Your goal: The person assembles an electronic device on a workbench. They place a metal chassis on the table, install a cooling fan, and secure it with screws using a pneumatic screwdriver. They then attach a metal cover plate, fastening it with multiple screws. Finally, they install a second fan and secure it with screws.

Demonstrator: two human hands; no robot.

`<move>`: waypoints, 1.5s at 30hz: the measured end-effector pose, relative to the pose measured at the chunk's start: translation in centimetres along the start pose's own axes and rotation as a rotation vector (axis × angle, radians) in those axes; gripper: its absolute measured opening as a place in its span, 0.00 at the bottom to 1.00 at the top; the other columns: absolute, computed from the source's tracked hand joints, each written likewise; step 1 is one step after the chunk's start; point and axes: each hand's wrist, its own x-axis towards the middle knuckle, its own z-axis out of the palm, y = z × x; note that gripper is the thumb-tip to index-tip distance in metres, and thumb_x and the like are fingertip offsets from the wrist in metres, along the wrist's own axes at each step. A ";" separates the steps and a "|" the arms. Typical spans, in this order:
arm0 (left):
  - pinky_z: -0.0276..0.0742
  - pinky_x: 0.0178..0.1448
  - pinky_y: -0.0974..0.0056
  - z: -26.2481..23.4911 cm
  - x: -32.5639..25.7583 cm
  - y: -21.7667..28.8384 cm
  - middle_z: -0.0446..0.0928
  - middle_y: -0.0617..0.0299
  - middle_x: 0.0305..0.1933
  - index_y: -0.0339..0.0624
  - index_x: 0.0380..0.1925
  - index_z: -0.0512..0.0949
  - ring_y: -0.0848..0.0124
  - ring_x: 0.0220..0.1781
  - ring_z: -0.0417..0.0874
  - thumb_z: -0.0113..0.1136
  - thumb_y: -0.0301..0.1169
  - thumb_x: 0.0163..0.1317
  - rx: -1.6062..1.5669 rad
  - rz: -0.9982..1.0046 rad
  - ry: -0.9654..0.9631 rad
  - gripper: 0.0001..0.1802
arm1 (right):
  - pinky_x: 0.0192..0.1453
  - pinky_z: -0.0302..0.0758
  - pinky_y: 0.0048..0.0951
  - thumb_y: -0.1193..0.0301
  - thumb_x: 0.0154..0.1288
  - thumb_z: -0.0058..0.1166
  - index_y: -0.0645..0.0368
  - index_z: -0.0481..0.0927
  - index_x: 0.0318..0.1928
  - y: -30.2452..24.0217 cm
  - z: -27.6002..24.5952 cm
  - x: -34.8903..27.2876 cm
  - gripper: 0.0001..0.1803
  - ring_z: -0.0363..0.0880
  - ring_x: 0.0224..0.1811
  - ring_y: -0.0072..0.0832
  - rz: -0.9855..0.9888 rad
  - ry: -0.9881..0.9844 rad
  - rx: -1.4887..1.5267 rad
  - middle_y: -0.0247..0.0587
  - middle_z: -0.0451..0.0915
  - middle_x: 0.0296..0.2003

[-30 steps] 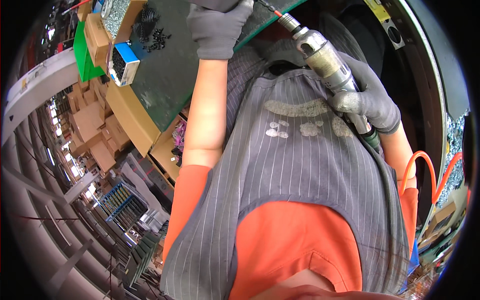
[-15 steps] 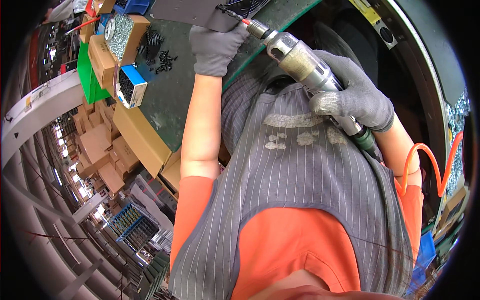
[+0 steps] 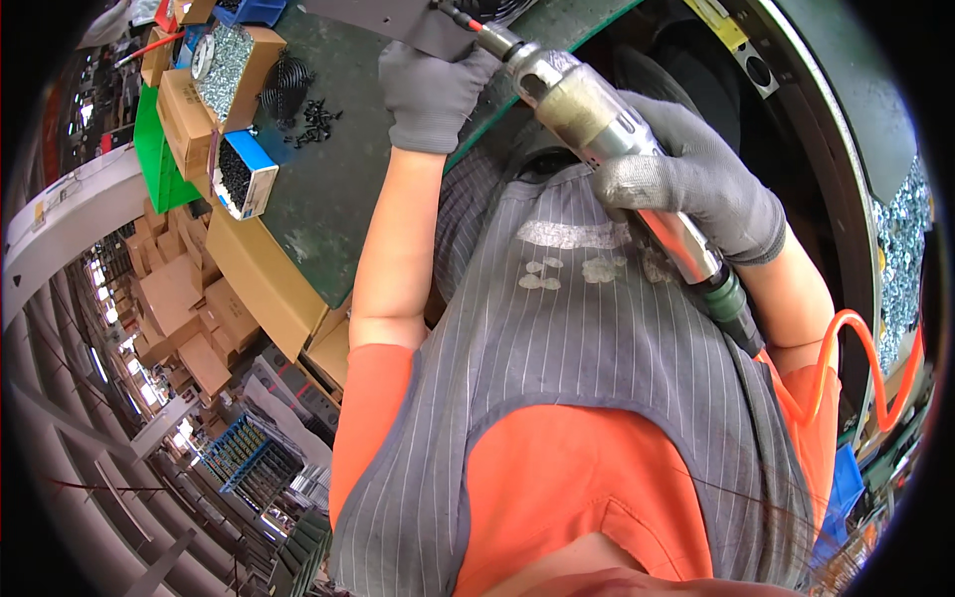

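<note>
My right hand (image 3: 701,174), in a grey knit glove, is wrapped round a silver air screwdriver (image 3: 582,109). The tool slants up and left, and its bit reaches the dark grey panel (image 3: 403,22) at the picture's top. My left hand (image 3: 431,99), gloved in grey too, is closed on the near edge of that panel; its fingertips are partly hidden. Whether the bit touches a screw is too small to tell. Loose black screws (image 3: 316,124) lie left of my left hand, beside a dark coiled or ringed piece (image 3: 286,88).
A green-topped workbench (image 3: 338,189) carries a carton of silver screws (image 3: 249,75) and a blue-white box of black screws (image 3: 257,184). An orange coiled air hose (image 3: 846,323) hangs by my right arm. Brown cartons (image 3: 184,298) are stacked at the left; silver hardware (image 3: 900,259) lies far right.
My right hand and the screwdriver have moved a little up and left, the bit going further over the panel. My left hand keeps its hold. The whole view has shifted slightly.
</note>
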 end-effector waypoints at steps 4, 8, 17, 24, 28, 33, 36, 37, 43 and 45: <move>0.81 0.37 0.61 -1.8 1.2 3.3 0.84 0.59 0.30 0.39 0.31 0.82 0.63 0.31 0.86 0.72 0.35 0.48 -0.344 -0.281 -0.065 0.14 | 0.37 0.71 0.21 0.64 0.55 0.65 0.63 0.76 0.44 -0.3 0.9 0.2 0.21 0.72 0.32 0.15 0.002 0.007 0.122 0.31 0.75 0.31; 0.79 0.33 0.61 -0.1 -0.3 0.0 0.83 0.58 0.27 0.41 0.29 0.82 0.59 0.29 0.85 0.71 0.40 0.51 -0.186 -0.189 0.020 0.14 | 0.36 0.71 0.21 0.64 0.55 0.64 0.64 0.76 0.44 0.1 0.9 0.3 0.20 0.72 0.32 0.16 -0.024 0.037 0.047 0.31 0.75 0.30; 0.79 0.33 0.60 -0.2 -0.2 0.9 0.82 0.58 0.24 0.40 0.29 0.82 0.58 0.26 0.84 0.72 0.39 0.48 -0.221 -0.256 0.040 0.15 | 0.37 0.72 0.21 0.65 0.55 0.64 0.64 0.75 0.44 -0.5 1.3 -0.1 0.21 0.73 0.32 0.16 0.063 0.045 0.190 0.32 0.75 0.31; 0.80 0.38 0.61 -1.9 1.3 3.0 0.84 0.58 0.31 0.40 0.33 0.83 0.61 0.33 0.86 0.70 0.34 0.50 -0.277 -0.260 -0.090 0.12 | 0.39 0.72 0.21 0.65 0.53 0.66 0.64 0.74 0.48 -0.4 1.1 0.3 0.25 0.73 0.34 0.16 0.050 0.029 0.120 0.31 0.75 0.33; 0.70 0.58 0.54 -2.4 -0.5 1.4 0.76 0.49 0.48 0.42 0.52 0.73 0.50 0.53 0.75 0.73 0.42 0.43 -0.093 -0.171 -0.113 0.34 | 0.39 0.73 0.22 0.63 0.44 0.69 0.67 0.72 0.54 -0.8 0.6 -0.3 0.36 0.73 0.33 0.17 0.120 0.018 0.152 0.33 0.75 0.34; 0.69 0.62 0.52 -8.9 -2.5 -2.1 0.78 0.54 0.49 0.52 0.50 0.78 0.54 0.55 0.75 0.67 0.36 0.45 0.053 -0.233 -0.039 0.26 | 0.37 0.75 0.23 0.66 0.39 0.70 0.68 0.69 0.59 1.4 -1.8 -1.8 0.43 0.76 0.32 0.22 0.201 0.109 0.043 0.36 0.76 0.36; 0.71 0.57 0.57 -12.5 -5.6 -6.4 0.81 0.60 0.43 0.51 0.40 0.83 0.58 0.49 0.77 0.67 0.33 0.50 0.231 -0.419 -0.029 0.14 | 0.46 0.73 0.23 0.68 0.42 0.69 0.68 0.69 0.59 4.5 -3.5 -1.2 0.41 0.75 0.39 0.21 0.220 0.196 -0.069 0.36 0.76 0.39; 0.71 0.56 0.57 -13.6 -6.3 -7.1 0.81 0.62 0.43 0.52 0.39 0.83 0.60 0.50 0.77 0.66 0.34 0.51 0.287 -0.418 -0.091 0.13 | 0.51 0.70 0.24 0.69 0.45 0.68 0.67 0.69 0.59 5.3 -4.3 -0.9 0.39 0.72 0.44 0.20 0.237 0.173 -0.137 0.35 0.76 0.42; 0.71 0.53 0.57 -13.3 -6.0 -7.3 0.81 0.72 0.41 0.58 0.37 0.84 0.66 0.51 0.77 0.64 0.37 0.54 0.542 -0.128 -0.104 0.09 | 0.53 0.70 0.25 0.68 0.46 0.69 0.67 0.69 0.59 7.0 -4.8 -0.5 0.39 0.72 0.43 0.21 0.195 0.202 -0.287 0.34 0.75 0.43; 0.70 0.52 0.58 -12.7 -5.4 -7.8 0.81 0.73 0.42 0.60 0.36 0.84 0.67 0.53 0.76 0.65 0.38 0.53 0.567 -0.133 -0.106 0.09 | 0.53 0.70 0.25 0.67 0.46 0.69 0.67 0.69 0.59 7.0 -4.8 -0.6 0.39 0.72 0.44 0.22 0.199 0.199 -0.281 0.34 0.75 0.43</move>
